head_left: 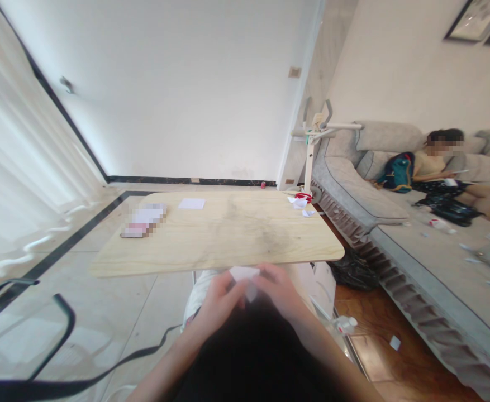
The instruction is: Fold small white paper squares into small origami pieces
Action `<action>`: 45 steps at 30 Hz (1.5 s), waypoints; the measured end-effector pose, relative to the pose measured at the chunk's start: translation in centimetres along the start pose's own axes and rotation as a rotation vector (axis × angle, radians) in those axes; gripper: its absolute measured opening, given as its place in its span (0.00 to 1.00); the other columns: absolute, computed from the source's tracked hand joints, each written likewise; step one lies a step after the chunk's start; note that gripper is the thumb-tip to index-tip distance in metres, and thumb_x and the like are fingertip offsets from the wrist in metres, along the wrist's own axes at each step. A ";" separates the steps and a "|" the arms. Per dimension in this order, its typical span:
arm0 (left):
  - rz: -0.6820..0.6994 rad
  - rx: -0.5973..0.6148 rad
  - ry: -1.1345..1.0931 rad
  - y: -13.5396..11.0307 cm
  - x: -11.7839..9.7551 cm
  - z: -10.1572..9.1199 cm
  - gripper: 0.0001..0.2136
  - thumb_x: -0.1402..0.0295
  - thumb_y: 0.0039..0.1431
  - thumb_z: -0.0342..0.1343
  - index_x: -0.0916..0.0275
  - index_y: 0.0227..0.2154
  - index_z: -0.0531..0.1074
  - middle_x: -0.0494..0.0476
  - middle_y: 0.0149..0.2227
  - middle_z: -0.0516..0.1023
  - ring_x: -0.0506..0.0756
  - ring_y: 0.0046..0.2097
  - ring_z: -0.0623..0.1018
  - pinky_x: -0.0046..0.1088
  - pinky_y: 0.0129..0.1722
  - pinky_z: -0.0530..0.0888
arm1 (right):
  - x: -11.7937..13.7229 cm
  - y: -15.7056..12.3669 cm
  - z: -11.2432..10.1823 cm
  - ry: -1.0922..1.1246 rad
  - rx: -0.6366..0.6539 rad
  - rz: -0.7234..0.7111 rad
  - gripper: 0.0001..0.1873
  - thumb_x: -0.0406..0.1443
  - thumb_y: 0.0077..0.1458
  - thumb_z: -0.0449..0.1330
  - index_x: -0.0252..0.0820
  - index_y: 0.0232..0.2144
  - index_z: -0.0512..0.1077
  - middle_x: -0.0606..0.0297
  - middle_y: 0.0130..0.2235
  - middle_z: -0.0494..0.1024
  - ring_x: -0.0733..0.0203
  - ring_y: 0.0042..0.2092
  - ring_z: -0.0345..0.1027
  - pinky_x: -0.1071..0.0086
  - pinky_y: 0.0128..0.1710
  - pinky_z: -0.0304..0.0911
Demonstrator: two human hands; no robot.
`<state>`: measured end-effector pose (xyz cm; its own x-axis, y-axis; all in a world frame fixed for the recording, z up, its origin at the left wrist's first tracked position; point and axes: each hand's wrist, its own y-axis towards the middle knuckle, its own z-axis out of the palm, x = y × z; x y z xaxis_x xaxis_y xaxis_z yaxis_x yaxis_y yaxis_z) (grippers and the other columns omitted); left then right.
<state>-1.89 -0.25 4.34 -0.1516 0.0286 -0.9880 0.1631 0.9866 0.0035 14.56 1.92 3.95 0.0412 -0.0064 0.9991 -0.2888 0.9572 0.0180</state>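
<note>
Between my two hands is a small piece of white paper, held close to my body just off the near edge of the wooden table. My left hand grips its left side, fingers closed. On the other side my right hand pinches the right part. The lower part of the paper is blurred, so its folds cannot be made out. A flat white sheet lies at the table's far side. Several folded white paper pieces sit at the far right corner, beside a red object.
A pixelated stack lies on the table's left. To the right, a person sits on a grey sofa with a backpack. A black plastic bag and a plastic bottle are below the table's right side.
</note>
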 end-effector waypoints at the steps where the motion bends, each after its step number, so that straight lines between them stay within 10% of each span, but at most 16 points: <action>1: 0.004 0.018 -0.023 0.0 0.1 0.0 0.14 0.60 0.59 0.53 0.66 0.28 0.75 0.50 0.18 0.71 0.50 0.23 0.71 0.24 0.25 0.67 | 0.0 0.0 0.0 0.031 0.008 0.017 0.11 0.42 0.50 0.62 0.39 0.27 0.72 0.69 0.23 0.71 0.65 0.26 0.62 0.71 0.28 0.59; 10: 0.009 0.083 -0.059 0.0 0.2 -0.2 0.10 0.64 0.56 0.54 0.65 0.25 0.72 0.49 0.18 0.72 0.49 0.23 0.72 0.24 0.26 0.68 | -1.0 0.2 0.0 0.281 0.034 0.071 0.13 0.43 0.51 0.61 0.39 0.22 0.69 0.69 0.21 0.67 0.66 0.24 0.59 0.70 0.27 0.57; 25: 0.071 -0.105 0.067 0.1 -0.3 0.6 0.09 0.67 0.55 0.54 0.64 0.34 0.77 0.54 0.29 0.79 0.53 0.31 0.75 0.26 0.30 0.70 | -0.1 0.1 -0.1 -0.022 -0.008 -0.030 0.18 0.45 0.57 0.56 0.39 0.27 0.78 0.67 0.21 0.69 0.63 0.26 0.61 0.70 0.28 0.58; 45: 0.114 -0.064 0.190 -0.1 0.2 0.7 0.09 0.63 0.57 0.55 0.62 0.32 0.78 0.54 0.31 0.81 0.55 0.34 0.77 0.27 0.34 0.71 | -0.1 0.1 -0.4 -0.136 -0.042 -0.056 0.13 0.41 0.55 0.58 0.42 0.36 0.80 0.64 0.28 0.77 0.62 0.28 0.66 0.69 0.28 0.62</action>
<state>-1.28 -0.49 4.05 -0.3179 0.1645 -0.9337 0.1285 0.9832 0.1295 14.90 2.11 3.80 -0.0749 -0.0965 0.9925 -0.2490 0.9656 0.0751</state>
